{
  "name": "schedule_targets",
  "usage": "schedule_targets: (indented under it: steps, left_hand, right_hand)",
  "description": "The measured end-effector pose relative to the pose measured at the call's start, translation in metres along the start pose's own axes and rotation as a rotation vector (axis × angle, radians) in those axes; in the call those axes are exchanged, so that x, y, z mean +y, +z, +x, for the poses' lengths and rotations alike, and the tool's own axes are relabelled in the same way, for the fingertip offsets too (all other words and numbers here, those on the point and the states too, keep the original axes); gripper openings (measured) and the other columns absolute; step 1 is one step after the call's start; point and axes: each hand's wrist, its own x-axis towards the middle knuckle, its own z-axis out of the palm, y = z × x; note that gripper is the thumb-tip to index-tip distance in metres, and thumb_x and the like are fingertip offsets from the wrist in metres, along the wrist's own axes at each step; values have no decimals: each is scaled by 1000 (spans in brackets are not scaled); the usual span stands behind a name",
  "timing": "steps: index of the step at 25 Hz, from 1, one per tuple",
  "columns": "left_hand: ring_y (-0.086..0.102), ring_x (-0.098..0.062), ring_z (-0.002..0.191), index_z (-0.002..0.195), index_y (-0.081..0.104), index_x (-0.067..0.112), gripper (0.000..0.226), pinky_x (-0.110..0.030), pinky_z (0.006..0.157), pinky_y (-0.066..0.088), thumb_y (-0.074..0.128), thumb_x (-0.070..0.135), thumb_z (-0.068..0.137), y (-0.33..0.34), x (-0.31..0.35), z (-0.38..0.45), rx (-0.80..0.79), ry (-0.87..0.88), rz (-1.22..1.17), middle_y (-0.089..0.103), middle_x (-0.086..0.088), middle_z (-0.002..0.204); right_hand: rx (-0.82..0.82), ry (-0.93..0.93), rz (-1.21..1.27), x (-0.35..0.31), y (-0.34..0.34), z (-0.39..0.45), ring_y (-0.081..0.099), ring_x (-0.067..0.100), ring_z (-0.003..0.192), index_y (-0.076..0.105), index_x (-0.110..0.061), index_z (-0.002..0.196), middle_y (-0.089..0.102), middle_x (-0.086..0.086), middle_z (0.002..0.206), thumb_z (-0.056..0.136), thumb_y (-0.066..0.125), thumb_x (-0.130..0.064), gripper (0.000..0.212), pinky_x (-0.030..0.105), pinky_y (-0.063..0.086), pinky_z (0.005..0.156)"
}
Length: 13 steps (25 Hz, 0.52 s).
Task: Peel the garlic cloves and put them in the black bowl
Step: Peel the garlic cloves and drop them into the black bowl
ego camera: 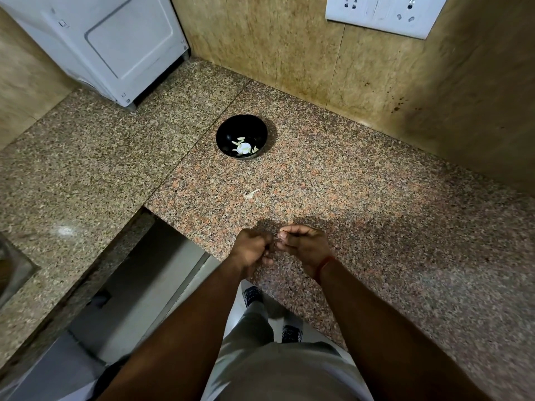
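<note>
Both hands, left hand (pixel 251 246) and right hand (pixel 304 245), curl fingertips together over my desk (pixel 362 204); whether they pinch garlic, I cannot tell; black bowl (pixel 242 136) at twelve o'clock.

Garlic cloves (pixel 242 146) in bowl (pixel 228 131)

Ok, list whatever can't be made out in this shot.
Head view only:
- What the left hand and right hand pinch: hidden by curled fingers.
- Pieces in the black bowl: too small to tell cloves from skins.
- Scrap on the counter: too small to identify.
</note>
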Motion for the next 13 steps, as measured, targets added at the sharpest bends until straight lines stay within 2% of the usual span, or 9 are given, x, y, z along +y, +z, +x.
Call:
schedule_targets:
  steps: [2, 5, 8, 11, 13]
  left_hand:
    - [54, -18, 48, 90, 66, -7, 11, -29, 42, 53, 58, -6, 97, 2, 1, 1, 9, 34, 50, 59, -14, 70]
    - [61, -23, 49, 95, 68, -7, 15, -35, 44, 56, 54, -12, 97, 5, 4, 5, 28, 97, 118, 68, -19, 76]
    - [63, -26, 46, 89, 71, -2, 19, -40, 44, 58, 56, -11, 97, 7, 2, 10, 52, 157, 212, 70, -19, 77]
    - [66, -19, 46, 87, 74, 6, 16, -32, 43, 56, 66, -6, 94, 9, 0, 8, 86, 214, 305, 73, -15, 77]
    - [67, -14, 47, 89, 76, 8, 12, -27, 42, 53, 70, -3, 92, 10, 1, 6, 86, 238, 309, 74, -14, 80]
  right_hand:
    - [20, 23, 5, 0, -3, 0, 73, 22, 79, 71, 7, 101, 76, 14, 87, 83, 73, 11, 19, 39, 62, 79]
    - [38, 27, -44, 3, -4, -2, 72, 21, 80, 73, 0, 97, 76, 13, 87, 84, 72, 11, 17, 37, 62, 79]
    - [60, 11, -109, 5, -5, -2, 71, 25, 84, 75, -7, 88, 77, 12, 87, 84, 72, 12, 19, 44, 61, 84]
    - [50, -23, -216, 5, -8, 0, 71, 28, 88, 76, -7, 94, 78, 13, 95, 85, 71, 11, 21, 48, 61, 86]
    - [32, -77, -327, 4, -10, 0, 71, 24, 85, 76, -7, 99, 78, 12, 96, 85, 71, 10, 23, 42, 63, 80]
